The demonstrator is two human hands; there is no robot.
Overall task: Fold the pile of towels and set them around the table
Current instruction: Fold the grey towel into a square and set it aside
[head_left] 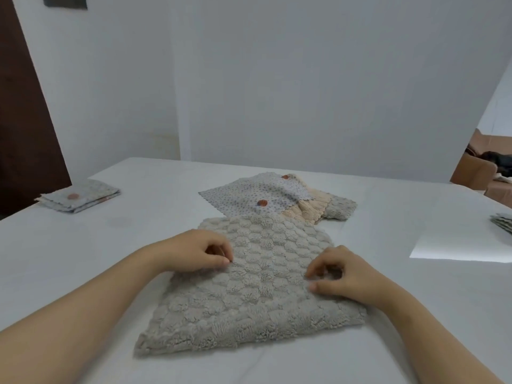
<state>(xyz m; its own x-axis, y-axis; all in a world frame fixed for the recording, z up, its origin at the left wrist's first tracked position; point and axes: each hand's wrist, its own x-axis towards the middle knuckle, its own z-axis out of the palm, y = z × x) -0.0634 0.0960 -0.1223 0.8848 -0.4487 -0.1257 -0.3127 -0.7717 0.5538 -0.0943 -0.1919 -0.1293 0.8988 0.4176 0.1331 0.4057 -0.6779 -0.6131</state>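
Observation:
A grey fluffy towel point(249, 295) lies flat on the white table point(110, 245) right in front of me. My left hand point(196, 249) rests on its left edge with fingers curled, fingertips on the fabric. My right hand point(340, 274) sits on its right side, fingers curled and seeming to pinch the pile. Behind it lies a small pile of towels point(277, 198): a dotted white one on top, a peach one and a grey one beneath. A folded dotted towel point(80, 196) sits at the table's far left. Another folded towel point(502, 221) shows at the right edge.
A white wall stands behind the table. A dark door is at the far left. A brown sofa point(479, 170) is visible past the wall on the right. A bright patch of light point(457, 245) falls on the table's right side.

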